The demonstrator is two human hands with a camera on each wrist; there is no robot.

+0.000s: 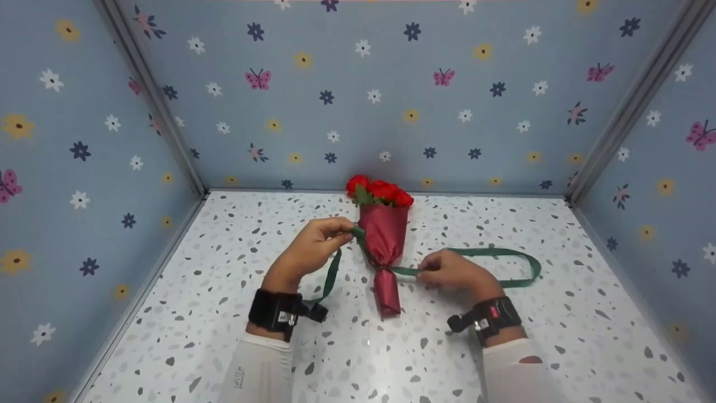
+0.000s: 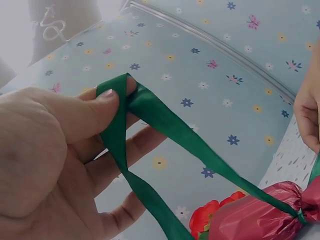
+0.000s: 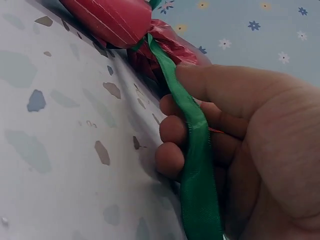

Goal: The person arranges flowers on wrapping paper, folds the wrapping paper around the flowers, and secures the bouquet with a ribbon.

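A bouquet of red roses (image 1: 383, 191) in dark red wrapping (image 1: 385, 229) lies on the speckled table, blooms toward the back wall. Round its narrow waist runs a green ribbon (image 1: 405, 271), cinching the wrap. To the left of the bouquet, my left hand (image 1: 313, 243) pinches one ribbon length between thumb and fingers; in the left wrist view the ribbon (image 2: 160, 122) folds over the fingertip, its tail hanging down. On the other side my right hand (image 1: 456, 271) pinches the other length close to the knot, as the ribbon (image 3: 197, 145) in the right wrist view shows.
A loop of the ribbon's right tail (image 1: 528, 263) lies on the table (image 1: 559, 336) beyond my right hand. Flower-patterned panels (image 1: 358, 123) wall in the back and both sides. A camera band (image 1: 277, 313) sits on each wrist.
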